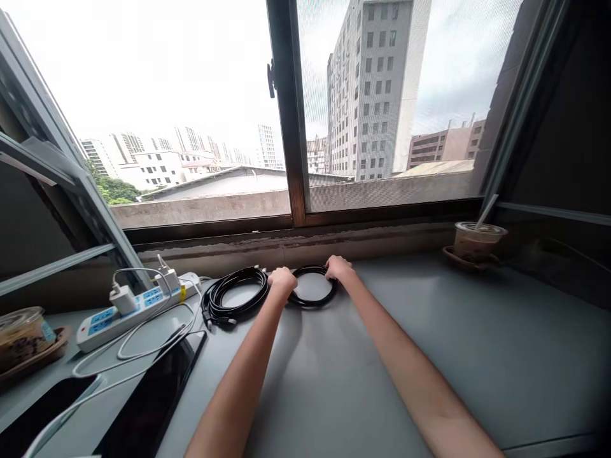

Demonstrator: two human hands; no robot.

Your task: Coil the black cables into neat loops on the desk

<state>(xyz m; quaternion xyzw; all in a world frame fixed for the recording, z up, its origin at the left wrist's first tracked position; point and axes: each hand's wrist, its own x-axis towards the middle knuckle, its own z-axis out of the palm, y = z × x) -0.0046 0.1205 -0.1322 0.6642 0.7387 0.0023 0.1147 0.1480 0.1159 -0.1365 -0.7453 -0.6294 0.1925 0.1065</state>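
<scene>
A coiled black cable (312,304) lies on the grey tabletop below the window. My left hand (283,280) is closed on the left side of this coil, and my right hand (338,268) is closed on its right side. Both hands are at the far edge of the table, and the fingertips are partly hidden behind the hands. Just left of my left hand lies a larger coil of black cable (217,299), its connector ends showing at the front and the top.
A white power strip (138,308) with chargers and loose white cables (126,356) stands at the left. A black tablet (162,388) lies in front of it. One drink cup (21,334) sits at the far left, another cup with a straw (477,240) at the back right.
</scene>
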